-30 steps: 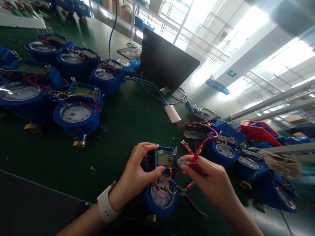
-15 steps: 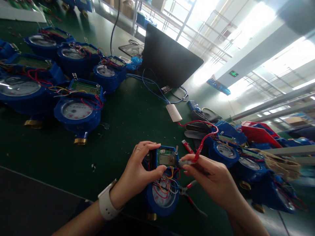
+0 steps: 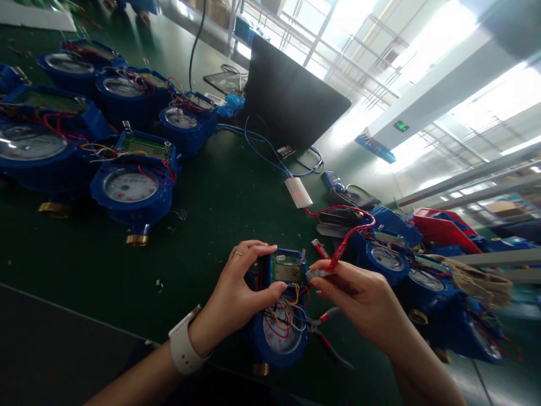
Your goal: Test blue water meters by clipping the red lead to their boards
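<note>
A blue water meter (image 3: 282, 332) with an uncovered circuit board and small display (image 3: 288, 273) sits at the table's near edge. Its red, yellow and white wires loop loosely over the round dial. My left hand (image 3: 236, 287) grips the display housing from the left, fingers over its top and thumb at its lower edge. Between the thumb and fingers of my right hand (image 3: 359, 296) is a grey connector (image 3: 318, 274) on a red cable (image 3: 349, 234). The connector's tip is against the housing's right side; its exact contact is hidden. Red-handled pliers (image 3: 322, 332) lie just right of the meter.
Several wired blue meters (image 3: 131, 186) stand at the left, and more meters (image 3: 386, 258) at the right. A small white box (image 3: 298, 193) joins the red cable to a blue cable (image 3: 266, 144) near a dark screen (image 3: 291, 96). A red cylinder (image 3: 319, 248) lies beyond my right hand.
A red light now shows on the small white box. My right hand and the cable end have shifted slightly; my left hand keeps its grip on the meter.
</note>
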Demonstrator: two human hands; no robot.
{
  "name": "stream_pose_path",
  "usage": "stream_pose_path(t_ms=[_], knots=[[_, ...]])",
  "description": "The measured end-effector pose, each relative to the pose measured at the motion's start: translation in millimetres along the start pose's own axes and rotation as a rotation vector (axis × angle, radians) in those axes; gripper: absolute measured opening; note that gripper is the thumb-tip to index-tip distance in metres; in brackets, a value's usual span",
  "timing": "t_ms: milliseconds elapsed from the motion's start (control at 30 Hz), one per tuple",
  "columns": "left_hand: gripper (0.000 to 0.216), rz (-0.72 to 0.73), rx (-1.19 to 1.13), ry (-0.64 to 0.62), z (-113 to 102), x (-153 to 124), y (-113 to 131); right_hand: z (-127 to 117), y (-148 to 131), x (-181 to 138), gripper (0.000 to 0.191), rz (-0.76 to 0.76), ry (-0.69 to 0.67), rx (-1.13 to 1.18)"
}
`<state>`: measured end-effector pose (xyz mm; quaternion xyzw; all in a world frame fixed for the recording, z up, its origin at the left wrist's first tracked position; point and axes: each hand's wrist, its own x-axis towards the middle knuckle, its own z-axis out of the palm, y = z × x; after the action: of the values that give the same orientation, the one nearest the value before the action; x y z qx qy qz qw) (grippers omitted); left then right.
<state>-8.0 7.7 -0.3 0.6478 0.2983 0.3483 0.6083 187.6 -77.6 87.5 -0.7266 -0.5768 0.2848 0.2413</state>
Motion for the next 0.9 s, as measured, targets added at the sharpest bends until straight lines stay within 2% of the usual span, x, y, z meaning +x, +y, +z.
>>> stream_pose_path(t_ms=[333, 900], knots=[[0.039, 0.013, -0.010, -0.001, -0.2, 1.8, 0.7, -4.9, -7.2, 5.1, 0.014, -0.008, -0.052, -0.080], [0.039, -0.014, -0.030, 0.001, 0.9, 3.0, 1.5, -3.6, -8.5, 5.7, 0.016, -0.035, -0.060, -0.133]])
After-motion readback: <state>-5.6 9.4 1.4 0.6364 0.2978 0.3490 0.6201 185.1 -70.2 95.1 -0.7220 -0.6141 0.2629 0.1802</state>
